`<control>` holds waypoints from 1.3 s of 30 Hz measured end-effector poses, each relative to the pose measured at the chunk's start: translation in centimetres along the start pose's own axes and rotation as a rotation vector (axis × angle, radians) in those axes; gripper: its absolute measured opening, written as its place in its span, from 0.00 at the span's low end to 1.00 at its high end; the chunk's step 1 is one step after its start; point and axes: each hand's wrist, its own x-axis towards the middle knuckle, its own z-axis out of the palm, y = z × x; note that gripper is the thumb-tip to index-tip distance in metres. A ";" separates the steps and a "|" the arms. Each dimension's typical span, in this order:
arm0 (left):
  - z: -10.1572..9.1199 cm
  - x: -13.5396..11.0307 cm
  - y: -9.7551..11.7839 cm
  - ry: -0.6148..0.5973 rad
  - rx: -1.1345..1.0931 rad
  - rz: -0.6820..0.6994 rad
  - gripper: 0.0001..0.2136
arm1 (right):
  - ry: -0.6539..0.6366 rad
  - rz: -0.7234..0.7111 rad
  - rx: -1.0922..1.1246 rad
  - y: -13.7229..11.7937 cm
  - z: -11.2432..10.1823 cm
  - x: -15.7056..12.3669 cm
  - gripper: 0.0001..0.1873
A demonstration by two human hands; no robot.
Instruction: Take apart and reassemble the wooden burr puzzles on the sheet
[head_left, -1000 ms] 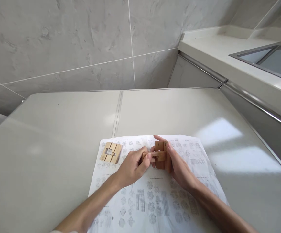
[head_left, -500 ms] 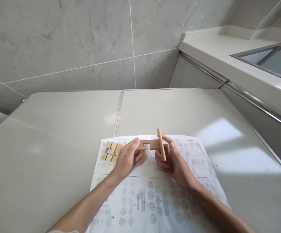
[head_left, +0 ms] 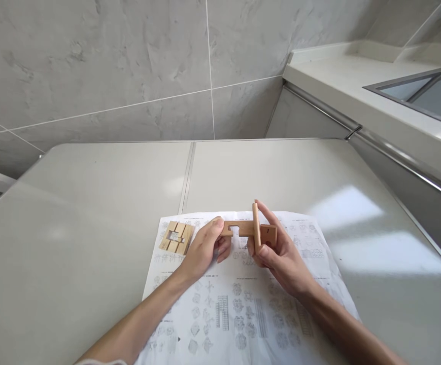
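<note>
My left hand (head_left: 206,243) pinches the left end of a notched wooden puzzle piece (head_left: 246,228), which lies level above a printed sheet. Across its right part stands a second wooden piece (head_left: 257,228), seen nearly edge-on. My right hand (head_left: 277,248) grips this upright piece, thumb at its lower end and index finger at its top. The notched piece's right end, with a small dark mark, shows beyond the upright one near my right palm. How the two pieces join is hidden. Left of my left hand, a partly assembled wooden puzzle (head_left: 175,246) of several slats lies on the sheet.
The white instruction sheet (head_left: 205,334), covered in puzzle diagrams, lies on a pale table (head_left: 91,243) with a seam (head_left: 187,177). Behind is a grey tiled wall (head_left: 129,61). A white counter (head_left: 330,71) with a metal-framed sink or panel stands at the right.
The upright piece has turned straighter and moved slightly right. My right thumb has come down to its lower end, while my index finger has stretched to its top. My left hand keeps its hold.
</note>
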 end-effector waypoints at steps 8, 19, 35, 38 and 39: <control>-0.1 -0.1 -0.1 -0.067 -0.011 -0.023 0.23 | -0.021 0.007 0.032 0.4 -0.3 0.0 0.54; 0.5 -0.4 0.1 -0.162 0.020 -0.043 0.23 | -0.105 0.047 0.044 0.5 0.2 0.1 0.53; 0.3 -0.7 0.2 -0.207 0.031 -0.060 0.22 | -0.118 0.221 0.409 -0.2 0.5 0.7 0.34; 0.4 -0.7 0.1 -0.217 0.024 -0.066 0.21 | -0.111 0.252 0.455 -0.2 0.6 0.7 0.32; 0.4 -0.7 0.1 -0.219 0.022 -0.063 0.21 | -0.110 0.258 0.468 -0.2 0.6 0.7 0.32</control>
